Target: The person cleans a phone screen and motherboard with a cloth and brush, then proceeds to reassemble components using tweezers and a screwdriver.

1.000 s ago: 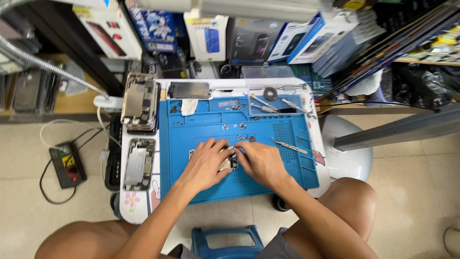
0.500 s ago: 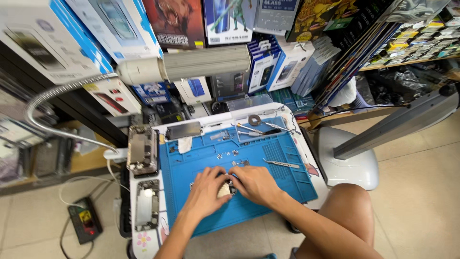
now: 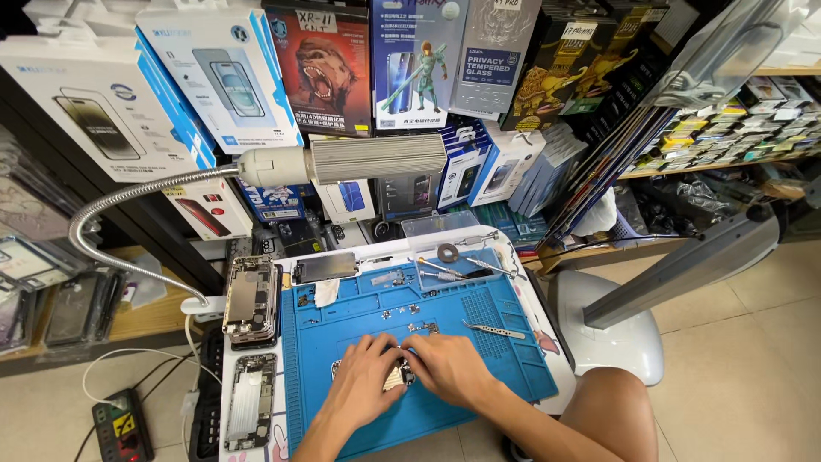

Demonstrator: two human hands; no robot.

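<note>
on the blue mat (image 3: 513, 359) — left hand (image 3: 363, 385), right hand (image 3: 449, 366) grip a small part (image 3: 395, 376).

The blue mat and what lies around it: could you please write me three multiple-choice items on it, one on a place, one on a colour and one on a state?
1. Where do the tweezers lie?
A. on the mat, right of the hands
B. on the floor
C. on the lamp

2. What colour is the mat?
A. red
B. blue
C. green

3. How do the two hands stand?
A. both raised off the mat
B. one on the lamp
C. both down on a small part

Answers: 1 A, the tweezers rest on the mat's right half; 2 B, the mat is plainly blue; 3 C, the left hand and right hand meet over a small part.
</note>
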